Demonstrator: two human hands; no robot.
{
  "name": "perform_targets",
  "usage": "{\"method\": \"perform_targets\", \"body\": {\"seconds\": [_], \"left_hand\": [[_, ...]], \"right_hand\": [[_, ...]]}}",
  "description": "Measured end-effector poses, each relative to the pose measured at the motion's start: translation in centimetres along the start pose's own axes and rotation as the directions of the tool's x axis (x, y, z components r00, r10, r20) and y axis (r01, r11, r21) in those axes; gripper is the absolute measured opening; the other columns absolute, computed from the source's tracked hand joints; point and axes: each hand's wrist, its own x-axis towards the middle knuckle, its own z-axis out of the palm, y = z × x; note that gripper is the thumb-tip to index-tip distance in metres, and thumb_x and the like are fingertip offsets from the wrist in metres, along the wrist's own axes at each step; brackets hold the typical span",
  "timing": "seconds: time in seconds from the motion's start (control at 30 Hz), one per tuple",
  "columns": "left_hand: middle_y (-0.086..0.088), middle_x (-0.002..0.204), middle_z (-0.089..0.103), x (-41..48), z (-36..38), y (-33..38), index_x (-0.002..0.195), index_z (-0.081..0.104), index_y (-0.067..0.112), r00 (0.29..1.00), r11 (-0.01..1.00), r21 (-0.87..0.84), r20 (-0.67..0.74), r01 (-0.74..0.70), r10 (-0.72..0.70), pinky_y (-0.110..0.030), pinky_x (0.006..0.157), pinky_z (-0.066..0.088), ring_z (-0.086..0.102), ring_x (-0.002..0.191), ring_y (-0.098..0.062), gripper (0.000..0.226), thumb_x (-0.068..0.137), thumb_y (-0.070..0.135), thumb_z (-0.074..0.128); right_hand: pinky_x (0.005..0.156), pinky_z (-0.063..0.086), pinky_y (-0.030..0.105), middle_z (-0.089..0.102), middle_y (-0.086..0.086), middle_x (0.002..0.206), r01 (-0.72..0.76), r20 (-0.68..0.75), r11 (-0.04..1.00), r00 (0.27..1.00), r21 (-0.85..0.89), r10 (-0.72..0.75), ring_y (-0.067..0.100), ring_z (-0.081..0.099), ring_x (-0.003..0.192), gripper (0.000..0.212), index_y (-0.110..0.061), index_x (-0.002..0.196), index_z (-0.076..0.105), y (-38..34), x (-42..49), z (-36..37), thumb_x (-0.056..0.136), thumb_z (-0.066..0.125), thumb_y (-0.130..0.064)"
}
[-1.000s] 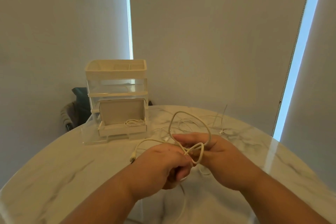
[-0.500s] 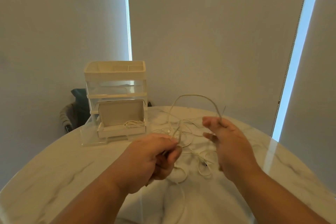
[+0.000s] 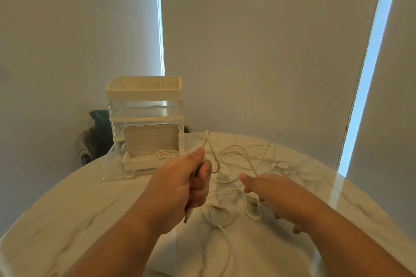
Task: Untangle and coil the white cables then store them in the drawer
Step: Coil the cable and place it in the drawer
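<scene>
**A:** Where are the hands?

**B:** Both are raised over the round white marble table (image 3: 67,220), nearer the person than the white and clear plastic desk organiser (image 3: 144,94), and they are apart. The left hand (image 3: 177,189) is just in front of the organiser's right corner, its fist closed round a thick white cable (image 3: 207,137).

**A:** How does that cable run?

**B:** A narrow loop rises above the thumb, about level with the organiser's lower tier. The cable's metal-tipped plug (image 3: 188,215) pokes out under the heel of the fist.

**A:** And the right hand (image 3: 276,198)?

**B:** It is farther right of the organiser, palm down, fingers bent towards the table. A thin strand crosses by the thumb, but I cannot tell whether the hand pinches it or only hovers at it.

**A:** The rest of the wires?

**B:** A tangle of thin white cables (image 3: 236,146) sprawls on the table to the right of the organiser, between and beyond the two hands. One small connector (image 3: 273,166) lies at its far right edge.

**A:** Anything stored?

**B:** The organiser's bottom drawer (image 3: 139,164) stands open, and a small coiled white cable (image 3: 165,154) lies inside it, towards the right.

**A:** Behind?

**B:** A dark chair (image 3: 96,132) stands behind the organiser's left side, and pale roller blinds (image 3: 270,51) fill the background.
</scene>
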Motion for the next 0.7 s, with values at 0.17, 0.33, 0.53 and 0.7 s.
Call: {"method": "perform_targets", "body": {"seconds": [0.17, 0.33, 0.53, 0.7], "left_hand": [[-0.006, 0.063, 0.016, 0.3, 0.3, -0.8, 0.06, 0.048, 0.015, 0.999, 0.998, 0.059, -0.04, 0.001, 0.002, -0.035, 0.053, 0.014, 0.012, 0.056, -0.021, 0.047, 0.101, 0.037, 0.041], [-0.005, 0.06, 0.017, 0.2, 0.9, -1.2, 0.06, 0.048, 0.014, 0.998, 0.996, 0.081, -0.051, 0.026, -0.022, -0.037, 0.056, 0.011, 0.011, 0.057, -0.022, 0.048, 0.102, 0.036, 0.04], [-0.003, 0.056, 0.02, 0.0, 1.7, -1.3, 0.061, 0.05, 0.014, 0.995, 0.995, -0.025, -0.008, 0.099, -0.099, -0.034, 0.056, 0.013, 0.013, 0.054, -0.019, 0.047, 0.101, 0.036, 0.041], [0.003, 0.05, 0.025, 0.0, 1.4, -0.7, 0.061, 0.052, 0.014, 0.983, 0.964, -0.219, 0.136, 0.153, -0.125, -0.028, 0.05, 0.021, 0.023, 0.045, -0.012, 0.039, 0.093, 0.035, 0.049]], "right_hand": [[0.09, 0.048, 0.036, 0.061, -0.004, 0.125, 0.062, -0.07, 0.997, 0.995, -0.045, -0.065, 0.014, 0.058, 0.111, 0.084, -0.025, 0.131, 0.06, 0.7, 1.2, 0.9, 0.078, 0.038, -0.085], [0.106, 0.034, 0.016, 0.029, -0.034, 0.144, 0.547, -0.205, 0.828, 0.83, 0.123, -0.518, -0.012, 0.034, 0.132, 0.075, -0.055, 0.141, 0.037, 0.8, 0.4, 1.6, 0.073, 0.062, -0.075], [0.092, 0.035, 0.001, 0.06, -0.026, 0.121, 0.715, -0.325, 0.694, 0.679, 0.088, -0.658, -0.011, 0.049, 0.12, 0.012, -0.035, 0.099, 0.07, 0.1, 0.4, 3.3, 0.097, 0.058, -0.035], [0.081, 0.049, 0.018, 0.072, -0.007, 0.079, 0.671, -0.484, 0.635, 0.731, 0.382, -0.481, 0.007, 0.07, 0.088, 0.03, -0.021, 0.083, 0.067, -0.2, 0.6, 2.7, 0.099, 0.049, -0.038]]}}
